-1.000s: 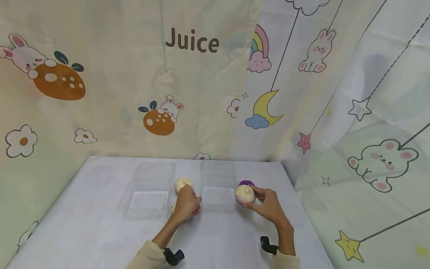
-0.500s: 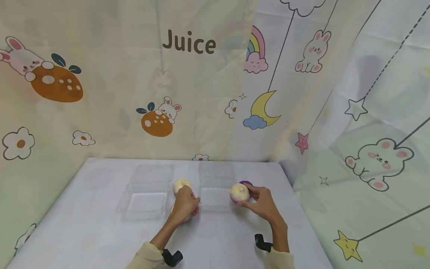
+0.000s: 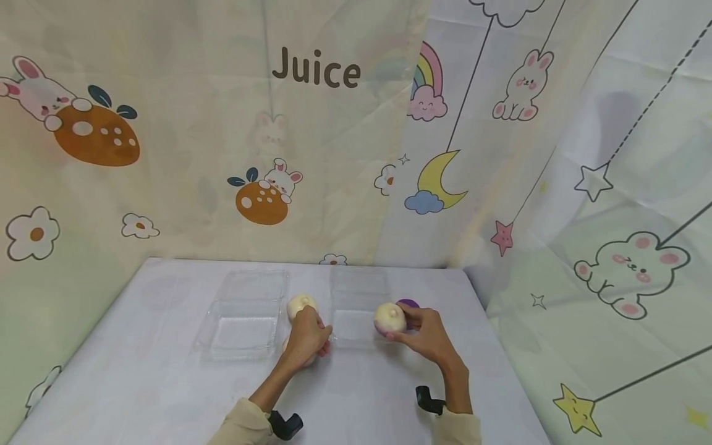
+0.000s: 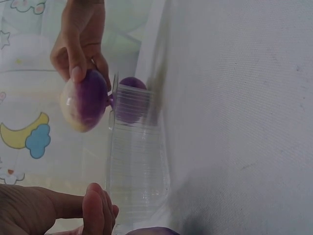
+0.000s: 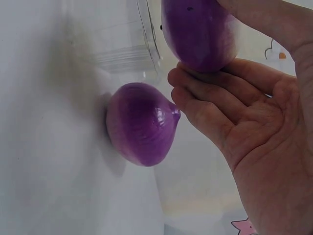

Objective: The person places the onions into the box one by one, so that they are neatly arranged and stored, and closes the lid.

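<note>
My right hand (image 3: 431, 337) holds a purple-and-white onion (image 3: 389, 318) between thumb and fingers, raised at the right rim of the right-hand clear plastic container (image 3: 356, 337). A second onion (image 5: 142, 125), purple with a pointed tip, rests on the table just right of that container, below my right fingers. My left hand (image 3: 308, 337) is at the container's left side, its thumb and bent fingers (image 4: 98, 210) pinching the rim. Close around the left hand sit a pale-topped onion (image 3: 301, 305) and another onion partly hidden under the wrist.
A second clear plastic container (image 3: 245, 334) with its lid folded back stands to the left. Both containers lie on a white-covered table (image 3: 167, 389). A printed curtain (image 3: 194, 123) hangs behind and along the right side.
My right hand has carried its onion leftward, from beside the right-hand container to its right rim. The purple onion behind shows more now. The left hand has stayed in place.
</note>
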Tool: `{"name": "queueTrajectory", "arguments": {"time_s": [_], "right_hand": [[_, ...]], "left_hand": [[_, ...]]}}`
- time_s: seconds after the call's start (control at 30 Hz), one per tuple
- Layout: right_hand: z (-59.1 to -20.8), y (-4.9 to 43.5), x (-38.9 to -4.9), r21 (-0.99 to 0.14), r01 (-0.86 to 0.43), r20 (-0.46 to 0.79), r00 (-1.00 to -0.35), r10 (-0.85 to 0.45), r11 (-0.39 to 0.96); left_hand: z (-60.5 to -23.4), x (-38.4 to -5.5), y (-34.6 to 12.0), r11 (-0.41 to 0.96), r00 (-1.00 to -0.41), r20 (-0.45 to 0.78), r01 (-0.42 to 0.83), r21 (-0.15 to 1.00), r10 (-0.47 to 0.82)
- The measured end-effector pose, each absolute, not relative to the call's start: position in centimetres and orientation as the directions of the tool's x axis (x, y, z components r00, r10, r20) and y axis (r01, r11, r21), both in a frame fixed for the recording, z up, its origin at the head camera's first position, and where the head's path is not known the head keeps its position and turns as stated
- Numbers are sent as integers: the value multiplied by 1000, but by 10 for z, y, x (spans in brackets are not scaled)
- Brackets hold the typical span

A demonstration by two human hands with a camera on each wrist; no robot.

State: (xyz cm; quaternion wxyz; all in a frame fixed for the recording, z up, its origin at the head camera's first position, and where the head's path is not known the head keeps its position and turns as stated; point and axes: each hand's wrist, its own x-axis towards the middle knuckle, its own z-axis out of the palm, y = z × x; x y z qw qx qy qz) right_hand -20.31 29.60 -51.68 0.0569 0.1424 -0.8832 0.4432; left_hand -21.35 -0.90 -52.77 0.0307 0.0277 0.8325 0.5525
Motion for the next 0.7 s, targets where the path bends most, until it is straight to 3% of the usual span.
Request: {"name": "queueTrajectory", "arguments": {"time_s": [0.7], "right_hand": [[-519, 277, -206, -745, -337, 239, -940, -241, 575]], "left_hand": [[-526, -212, -8, 385, -997, -26, 6, 923, 76]]}}
